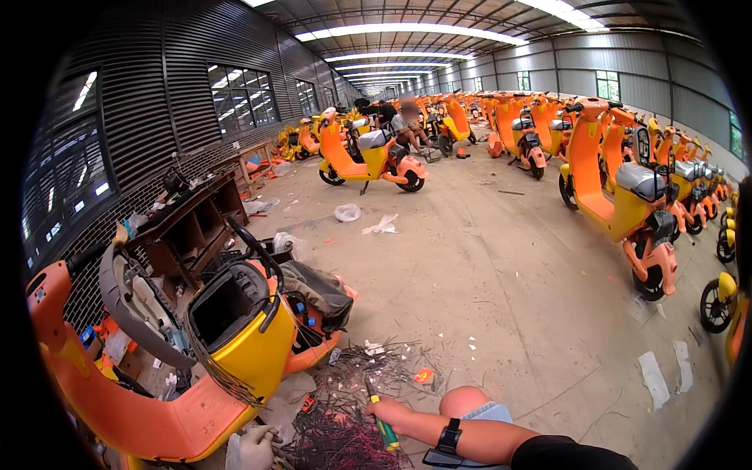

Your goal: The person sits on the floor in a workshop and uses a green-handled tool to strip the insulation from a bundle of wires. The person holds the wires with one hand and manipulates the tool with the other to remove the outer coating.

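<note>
Although the near scooter (247, 356) at 8 o'clock keeps its yellow side panel and orange footboard (200, 415), it looks only part-way through being worked on. Its black storage bin (223, 304) gapes open, the grey seat lid (141, 309) stands tipped over toward 9 o'clock, and a bundle of thin dark strands (225, 381) hangs down the panel at about half past 7. A dark cloth (317, 290) drapes over its rear. By the look of it, the open bin, the raised lid and the loose strands are what remain unfinished.

At 6 o'clock the right hand (389, 415) has its fingers closed round a green-and-yellow-handled hand tool (385, 433), its dark end pointing toward 12; whether that is a screwdriver or some kind of cutter is hard to say. The left hand (254, 448), in a pale glove, is near the footboard at 7 o'clock, and I cannot tell whether its fingers hold anything. Between the hands spreads a heap of dark and reddish scraps (329, 439), suggesting plenty of trimming is done. At 12 o'clock another scooter (376, 141) stands with its seat on, seemingly complete.
</note>
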`<state>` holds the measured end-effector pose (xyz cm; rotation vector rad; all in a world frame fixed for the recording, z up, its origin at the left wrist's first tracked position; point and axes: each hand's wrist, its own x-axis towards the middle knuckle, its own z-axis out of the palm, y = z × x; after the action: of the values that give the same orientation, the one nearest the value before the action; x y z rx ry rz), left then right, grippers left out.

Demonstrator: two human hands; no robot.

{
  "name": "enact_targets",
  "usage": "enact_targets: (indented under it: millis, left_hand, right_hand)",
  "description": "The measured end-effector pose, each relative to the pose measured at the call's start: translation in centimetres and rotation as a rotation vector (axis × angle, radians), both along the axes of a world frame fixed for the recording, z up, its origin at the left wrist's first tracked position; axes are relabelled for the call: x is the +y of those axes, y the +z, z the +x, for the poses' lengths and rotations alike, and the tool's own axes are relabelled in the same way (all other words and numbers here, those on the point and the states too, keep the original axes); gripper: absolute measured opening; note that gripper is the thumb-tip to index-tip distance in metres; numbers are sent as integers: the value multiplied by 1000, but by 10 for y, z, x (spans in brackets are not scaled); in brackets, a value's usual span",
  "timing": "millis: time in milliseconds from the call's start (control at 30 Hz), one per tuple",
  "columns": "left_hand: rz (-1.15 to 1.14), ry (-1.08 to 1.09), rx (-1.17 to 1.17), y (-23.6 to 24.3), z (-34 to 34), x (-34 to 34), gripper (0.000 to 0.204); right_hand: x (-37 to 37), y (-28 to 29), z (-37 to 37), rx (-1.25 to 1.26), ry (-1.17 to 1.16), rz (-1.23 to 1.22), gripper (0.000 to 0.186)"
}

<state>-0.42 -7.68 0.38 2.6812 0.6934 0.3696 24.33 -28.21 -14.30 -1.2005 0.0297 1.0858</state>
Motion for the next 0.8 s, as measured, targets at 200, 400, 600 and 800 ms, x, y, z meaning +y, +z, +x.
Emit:
enact_targets:
  millis: [200, 400, 600, 800]
  left_hand:
    - [-124, 32, -338, -34, 11, -7, 20]
    - [-992, 200, -340, 1, 9, -47, 35]
    - [-1238, 187, -416, 31, 0, -78, 29]
    - [-913, 17, -216, 80, 22, -101, 24]
  right_hand:
    - [-7, 19, -10, 109, 7, -63, 6]
    - [-29, 62, -44, -192, 275, 45, 23]
    - [-42, 76, -70, -165, 570, 175, 28]
    - [-53, 69, -54, -113, 407, 159, 30]
